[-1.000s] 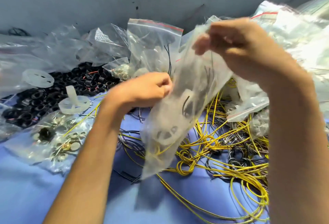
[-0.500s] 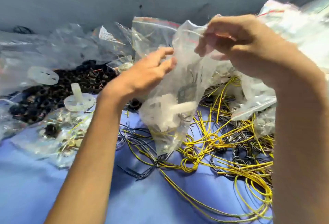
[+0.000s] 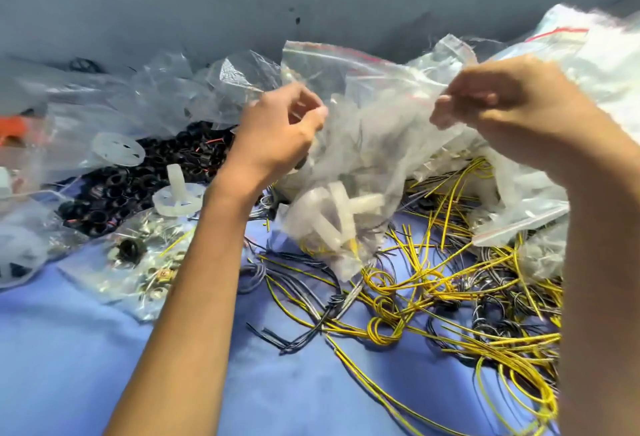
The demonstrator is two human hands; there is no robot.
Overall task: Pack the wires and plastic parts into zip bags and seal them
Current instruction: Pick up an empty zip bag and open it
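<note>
Both hands hold one clear bag [image 3: 363, 165] up over the yellow wires [image 3: 433, 283]. The left hand [image 3: 277, 134] and right hand [image 3: 502, 106] each pinch its top edge. White plastic parts [image 3: 336, 217] sit inside. I think sealing comes next: press the strip together all along.

The left hand [image 3: 277, 134] has closed onto the left edge of the zip bag [image 3: 374, 144], stretching its mouth wide toward the right hand [image 3: 509, 113]
</note>
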